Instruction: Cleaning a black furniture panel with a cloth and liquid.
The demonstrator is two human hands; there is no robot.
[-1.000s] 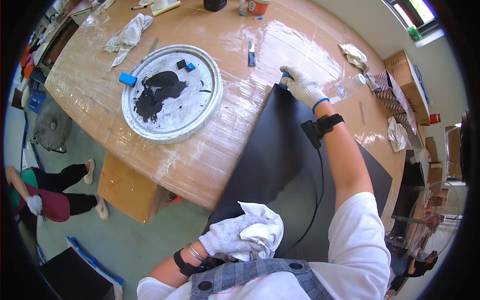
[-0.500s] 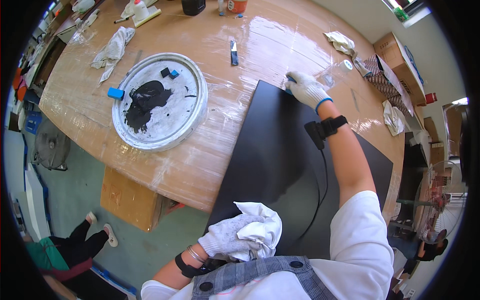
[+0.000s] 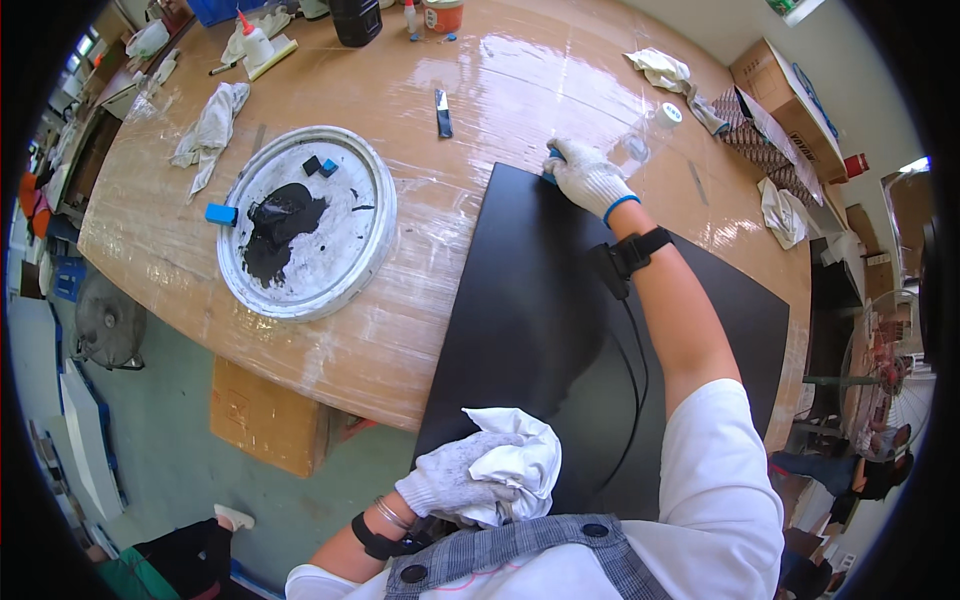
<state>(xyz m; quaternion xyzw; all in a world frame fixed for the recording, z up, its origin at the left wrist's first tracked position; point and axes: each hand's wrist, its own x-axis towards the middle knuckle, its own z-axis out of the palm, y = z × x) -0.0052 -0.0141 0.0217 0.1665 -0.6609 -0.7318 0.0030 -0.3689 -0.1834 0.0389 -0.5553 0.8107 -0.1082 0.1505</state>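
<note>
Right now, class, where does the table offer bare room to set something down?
Bare: the plastic-wrapped brown table between the round white tray and flat black panel; also from the short black strip rightward to the crumpled white cloth. Crowded: around the black plastic jug and red-tipped white bottle.

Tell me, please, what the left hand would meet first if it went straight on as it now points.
The left hand, white cloth leading, would probably meet the black cable over the dark panel first, though depth is unclear.

A brown, glare-streaked table (image 3: 500,115) stands between green floor (image 3: 180,430) and pale wall (image 3: 715,32).
</note>
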